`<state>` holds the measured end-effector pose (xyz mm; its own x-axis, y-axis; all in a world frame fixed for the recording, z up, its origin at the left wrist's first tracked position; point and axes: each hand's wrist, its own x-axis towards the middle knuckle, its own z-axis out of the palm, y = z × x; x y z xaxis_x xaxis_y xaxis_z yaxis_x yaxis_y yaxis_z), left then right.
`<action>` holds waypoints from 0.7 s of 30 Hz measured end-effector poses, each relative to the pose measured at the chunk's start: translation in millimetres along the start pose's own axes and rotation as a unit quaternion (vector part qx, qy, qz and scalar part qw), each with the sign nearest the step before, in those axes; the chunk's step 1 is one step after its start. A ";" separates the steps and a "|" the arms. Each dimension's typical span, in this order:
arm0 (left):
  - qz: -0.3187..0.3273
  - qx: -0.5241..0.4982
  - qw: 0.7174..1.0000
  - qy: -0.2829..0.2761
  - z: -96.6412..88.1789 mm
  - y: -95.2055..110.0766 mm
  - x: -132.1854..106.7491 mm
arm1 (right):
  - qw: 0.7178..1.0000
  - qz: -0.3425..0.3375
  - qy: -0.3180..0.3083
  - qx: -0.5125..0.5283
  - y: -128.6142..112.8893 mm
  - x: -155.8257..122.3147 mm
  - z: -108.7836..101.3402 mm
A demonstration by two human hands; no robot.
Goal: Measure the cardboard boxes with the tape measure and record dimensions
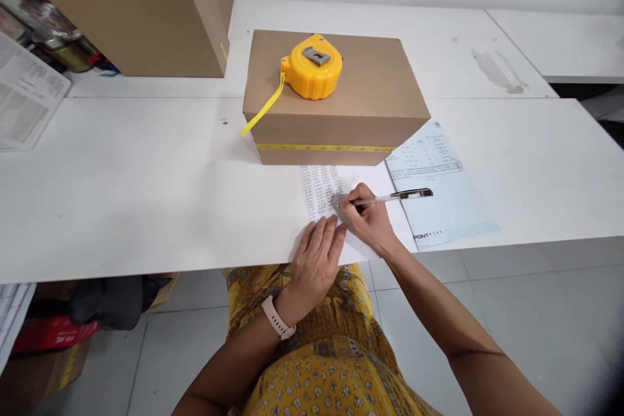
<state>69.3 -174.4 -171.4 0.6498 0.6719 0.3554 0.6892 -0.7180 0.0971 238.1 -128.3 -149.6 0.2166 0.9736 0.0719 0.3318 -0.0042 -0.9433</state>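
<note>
My right hand grips a clear pen with a black cap end, its tip against a white sheet of paper covered with columns of handwriting. Flat on the sheet's lower edge lies my left hand, fingers stretched out and holding nothing. Behind the sheet stands a closed brown cardboard box with a yellow tape strip along its front, covering the top of the paper. On the box rests a yellow tape measure with a grey metal clip; its yellow strap hangs toward the front left edge.
A light blue printed document lies to the right, partly under the sheet and box. A larger carton stands at the back left, beside a clear plastic container. The white table ends just before my body.
</note>
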 end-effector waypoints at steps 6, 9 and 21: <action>-0.001 -0.004 1.000 -0.011 2.1 0.1 -1.8 | 1.000 -0.001 -0.006 0.005 0.3 -0.4 0.1; -0.004 -0.012 0.999 -0.030 2.4 -0.1 -3.1 | 1.000 0.002 -0.009 0.009 0.3 -0.7 -0.3; -0.003 -0.009 1.000 -0.026 2.0 -0.2 -2.2 | 1.000 0.000 0.001 0.001 -0.9 -0.6 -0.9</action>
<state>68.4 -175.4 -174.0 0.6618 0.6848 0.3051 0.6881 -0.7164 0.1153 238.5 -129.0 -148.5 0.2184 0.9731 0.0732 0.3310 -0.0033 -0.9436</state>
